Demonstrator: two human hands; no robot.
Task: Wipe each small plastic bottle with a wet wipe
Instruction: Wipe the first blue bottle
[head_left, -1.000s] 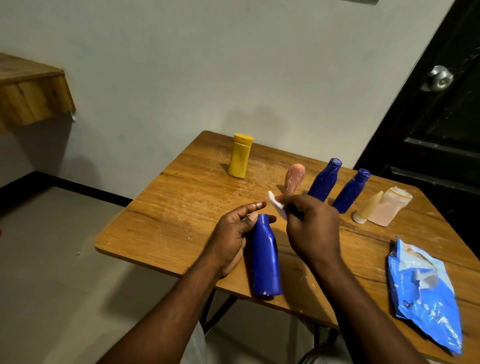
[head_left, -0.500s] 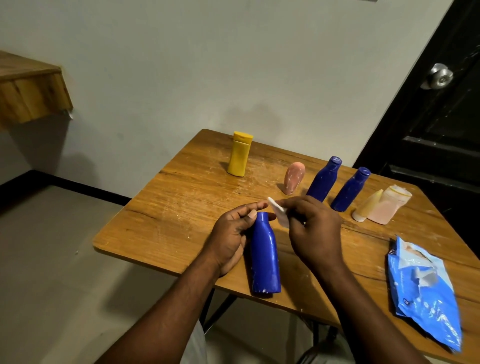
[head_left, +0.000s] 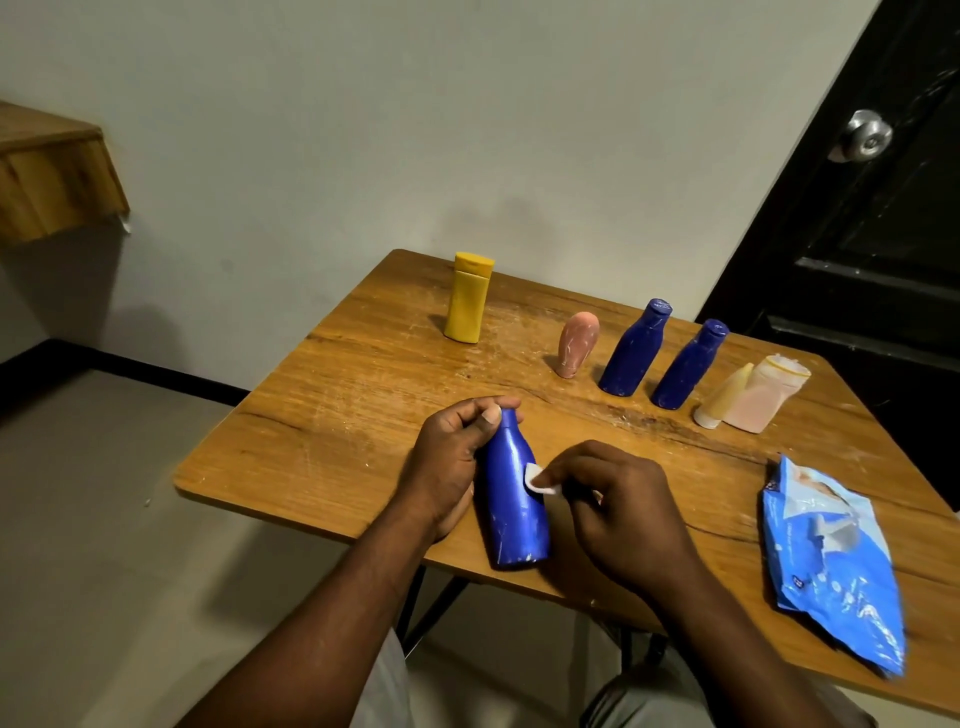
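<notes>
Grip by left hand (head_left: 449, 462) on blue bottle (head_left: 514, 499): fingers and thumb curled round neck and shoulder, palm against the left flank. Judged purpose: to steady it on its base near the front edge of the table (head_left: 322, 415), with the right flank left bare for wiping.

Pinch by right hand (head_left: 623, 514) on folded wet wipe (head_left: 537, 480): white pad at the fingertips, pressed to the bottle's right side, just below the left thumb. Other right fingers curled under, nothing else held.

Judged step: rub-down of this bottle's body, lower part not yet covered.

Beyond the fingertips, well apart, in a row awaiting attention: yellow bottle (head_left: 467, 306), pink bottle (head_left: 575, 345), second blue bottle (head_left: 632, 351), third blue bottle (head_left: 687, 366), cream tube (head_left: 723, 399) touching pale pink bottle (head_left: 763, 397).

Right of the right hand, near: wipes pack (head_left: 831, 566), placed within reach for a fresh wipe.

Risk: tipping off the edge on any loss of the neck grip.
</notes>
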